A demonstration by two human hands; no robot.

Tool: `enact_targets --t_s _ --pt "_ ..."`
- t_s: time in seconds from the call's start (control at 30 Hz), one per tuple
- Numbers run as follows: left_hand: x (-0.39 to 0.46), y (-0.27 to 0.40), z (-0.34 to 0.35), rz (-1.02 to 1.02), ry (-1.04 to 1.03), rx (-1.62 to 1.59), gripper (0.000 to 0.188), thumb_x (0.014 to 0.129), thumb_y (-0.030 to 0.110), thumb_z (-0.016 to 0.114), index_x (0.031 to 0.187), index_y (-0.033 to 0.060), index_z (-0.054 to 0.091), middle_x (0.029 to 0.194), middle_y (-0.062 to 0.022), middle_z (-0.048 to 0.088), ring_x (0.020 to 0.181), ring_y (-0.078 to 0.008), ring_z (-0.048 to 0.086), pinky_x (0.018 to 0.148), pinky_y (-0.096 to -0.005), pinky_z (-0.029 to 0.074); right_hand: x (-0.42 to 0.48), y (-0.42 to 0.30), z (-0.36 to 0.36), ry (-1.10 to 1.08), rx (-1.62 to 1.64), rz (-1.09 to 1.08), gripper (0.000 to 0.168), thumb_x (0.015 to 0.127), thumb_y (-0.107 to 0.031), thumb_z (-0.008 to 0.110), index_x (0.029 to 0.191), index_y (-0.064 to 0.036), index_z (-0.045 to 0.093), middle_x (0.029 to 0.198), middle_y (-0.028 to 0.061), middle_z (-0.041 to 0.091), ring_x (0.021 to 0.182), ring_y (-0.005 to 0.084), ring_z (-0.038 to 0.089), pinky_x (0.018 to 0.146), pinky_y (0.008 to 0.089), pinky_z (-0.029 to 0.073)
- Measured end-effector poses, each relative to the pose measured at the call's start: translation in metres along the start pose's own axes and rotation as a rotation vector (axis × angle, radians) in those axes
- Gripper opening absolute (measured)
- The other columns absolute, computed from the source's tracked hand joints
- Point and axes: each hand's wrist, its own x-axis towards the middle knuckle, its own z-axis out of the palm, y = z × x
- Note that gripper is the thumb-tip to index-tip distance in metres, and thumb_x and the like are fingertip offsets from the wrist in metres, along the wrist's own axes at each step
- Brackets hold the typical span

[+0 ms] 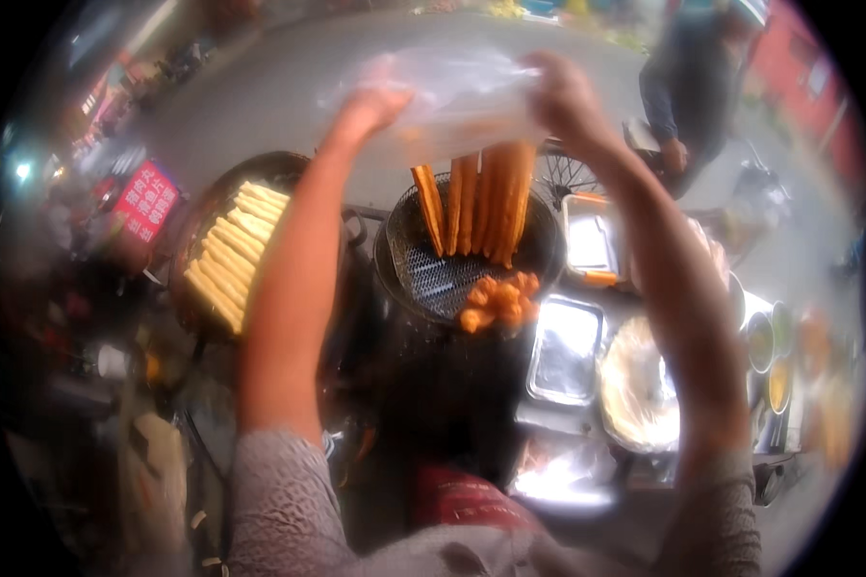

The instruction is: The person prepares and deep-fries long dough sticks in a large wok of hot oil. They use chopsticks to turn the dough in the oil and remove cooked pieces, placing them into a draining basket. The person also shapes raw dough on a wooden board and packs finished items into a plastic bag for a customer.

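A clear plastic bag (pixel 462 94) is stretched between my two raised hands, above the far side of a metal mesh basket (pixel 433 278). My left hand (pixel 377 104) grips its left side, and my right hand (pixel 564 101) grips its right side. Both hands are blurred. Below the bag, several long brown fried dough sticks (pixel 501 209) stand upright in the basket; the bag hides their tops. Whether they reach into the bag, I cannot tell. Shorter golden fried dough pieces (pixel 501 299) lie at the basket's near right edge.
Pale dough sticks (pixel 224 260) lie in a wide dark pan (pixel 195 241), partly behind my left arm. Beside the basket are an orange-clipped container (pixel 590 241), a metal tray (pixel 566 350) and a plastic-covered bowl (pixel 639 386). A person (pixel 693 94) stands beyond, near a spoked wheel (pixel 566 173).
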Motion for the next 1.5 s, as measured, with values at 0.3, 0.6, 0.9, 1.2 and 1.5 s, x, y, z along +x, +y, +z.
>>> enact_targets --t_s 0.3,0.6,0.9,1.2,1.5 --pt "0.121 -0.183 0.153 0.031 -0.311 0.446 0.055 0.088 0.038 0.067 0.136 0.0124 0.062 0.14 -0.0158 0.061 0.13 -0.0346 0.056 0.11 -0.0467 0.044 0.034 0.036 0.149 -0.245 -0.093 0.153 0.037 0.082 -0.002 0.063 0.119 -0.004 0.068 0.113 0.0259 0.069 0.108 0.0421 0.066 0.092 0.0465 0.053" --pt "0.083 -0.12 0.117 0.088 -0.512 0.346 0.047 0.081 0.026 0.073 0.124 0.0099 0.069 0.126 -0.018 0.068 0.118 -0.0337 0.062 0.102 -0.0455 0.049 0.017 0.039 0.137 -0.682 0.081 -0.008 0.042 0.094 0.005 0.054 0.132 -0.009 0.064 0.13 0.0199 0.063 0.113 0.0336 0.066 0.095 0.0442 0.056" --pt "-0.047 -0.05 0.056 -0.261 -0.386 -0.505 0.045 0.099 0.039 0.053 0.121 0.0032 0.067 0.112 -0.0131 0.07 0.102 -0.0202 0.063 0.094 -0.0348 0.048 0.034 0.042 0.108 -0.812 0.319 -0.055 0.037 0.095 0.004 0.054 0.125 -0.007 0.071 0.118 0.0135 0.072 0.104 0.0253 0.07 0.094 0.0374 0.058" --pt "-0.089 -0.001 -0.013 0.443 -0.245 0.027 0.042 0.08 0.014 0.077 0.117 0.009 0.058 0.107 -0.0128 0.066 0.1 -0.0263 0.062 0.091 -0.0384 0.05 -0.056 0.034 0.102 -0.874 -0.182 -0.137 0.029 0.098 -0.008 0.053 0.124 0.001 0.062 0.103 0.0234 0.073 0.089 0.032 0.072 0.079 0.0458 0.058" --pt "-0.108 0.165 -0.125 0.488 0.028 0.087 0.048 0.071 0.006 0.082 0.113 0.0042 0.058 0.104 -0.0142 0.066 0.099 -0.0314 0.065 0.086 -0.0383 0.053 -0.134 0.06 0.056 -0.475 -0.086 -0.467 0.02 0.097 -0.012 0.056 0.113 -0.002 0.064 0.088 0.0218 0.071 0.081 0.0336 0.072 0.07 0.0456 0.057"
